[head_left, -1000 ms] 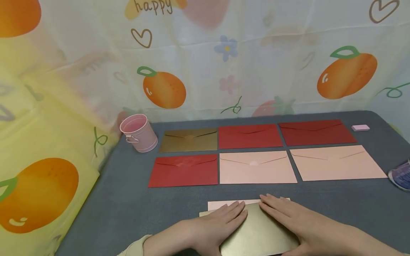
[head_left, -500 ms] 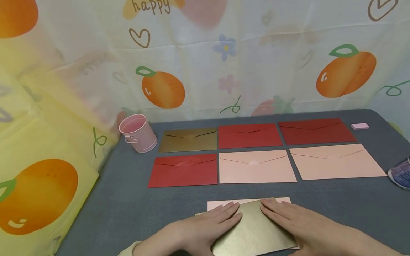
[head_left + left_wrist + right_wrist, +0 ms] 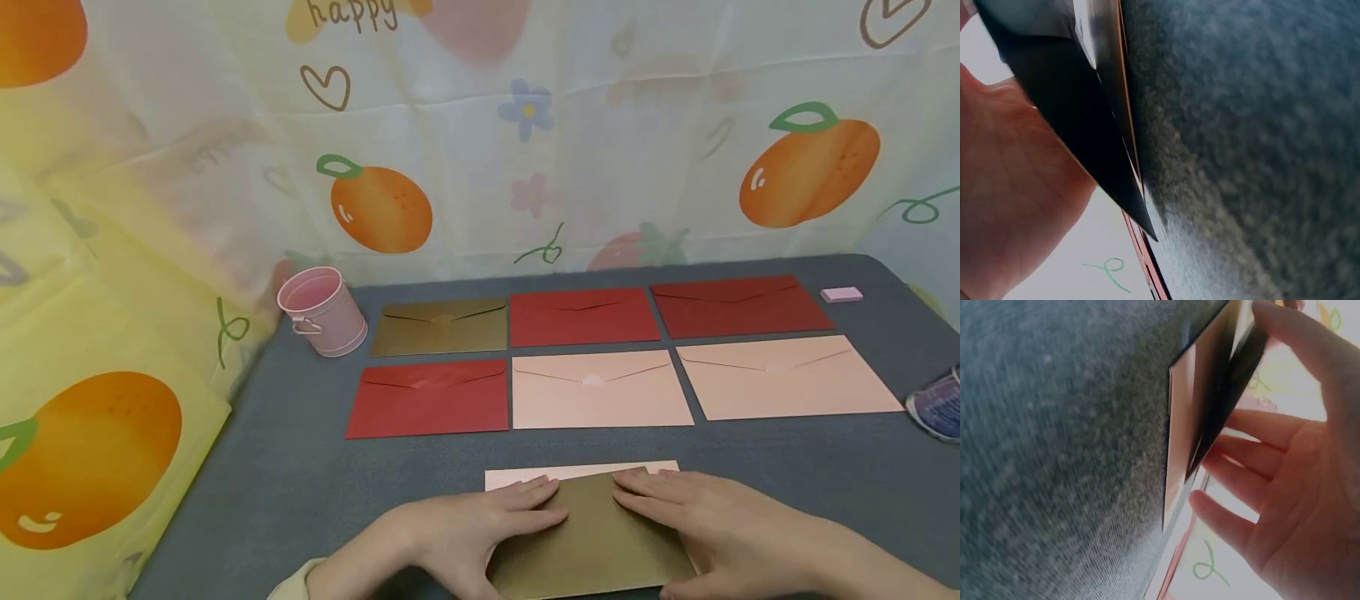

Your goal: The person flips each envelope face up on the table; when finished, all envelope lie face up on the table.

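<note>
A gold envelope [image 3: 592, 533] is held between both hands at the front of the table, tilted and partly raised, as the wrist views show. My left hand [image 3: 468, 533] grips its left side, fingers over the top and thumb at the near left corner. On the other side my right hand [image 3: 727, 529] holds it between thumb [image 3: 1285, 322] at the near edge and fingers [image 3: 1235, 465] toward the far edge. Beneath it lies a pale pink envelope [image 3: 517, 477], its far strip showing past the gold one. The gold envelope's underside [image 3: 1066, 94] looks dark in the left wrist view.
Behind the hands lie two rows of envelopes: gold [image 3: 442, 333], red [image 3: 585, 321], dark red [image 3: 742, 308], another red one [image 3: 427, 408] and two pink ones [image 3: 600, 400]. A pink bucket [image 3: 322, 312], a small pink block [image 3: 842, 295] and a purplish object [image 3: 936, 404] stand around them.
Between my hands the gold envelope has shifted slightly left and its near edge has turned straighter. Its top looks darker now. The pale gold edge at its left is no longer visible.
</note>
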